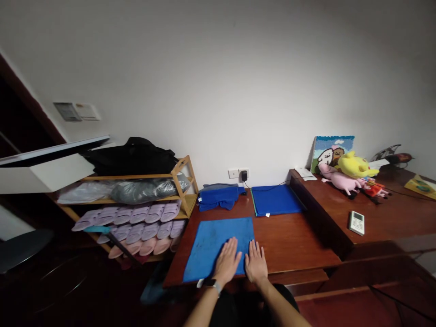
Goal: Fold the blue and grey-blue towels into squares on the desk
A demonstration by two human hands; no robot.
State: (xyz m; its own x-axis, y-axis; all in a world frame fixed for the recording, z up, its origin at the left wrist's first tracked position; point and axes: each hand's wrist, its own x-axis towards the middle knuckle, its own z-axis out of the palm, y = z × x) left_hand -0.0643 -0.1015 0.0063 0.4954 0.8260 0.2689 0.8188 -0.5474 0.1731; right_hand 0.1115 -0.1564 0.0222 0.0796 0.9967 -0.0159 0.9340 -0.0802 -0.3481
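A light blue cloth [218, 238] lies spread flat on the wooden desk [289, 240], with some dark marks on it and a white tag at its near left corner. My left hand [227, 262] rests palm down on the cloth, fingers stretched out. Across the cloth's right edge lies my right hand [256, 263], also flat with extended fingers. Behind, a darker blue folded cloth [277, 200] with a white tag sits at the back of the desk. To its left is a crumpled blue cloth pile [220, 196] against the wall.
A wooden shoe rack [185, 200] with rows of purple and pink slippers [136, 231] and a black bag [136, 156] stands at left. The raised surface at right holds plush toys [354, 165], a white remote control [356, 223] and a picture [332, 150]. A black plug [244, 175] sits in the wall socket.
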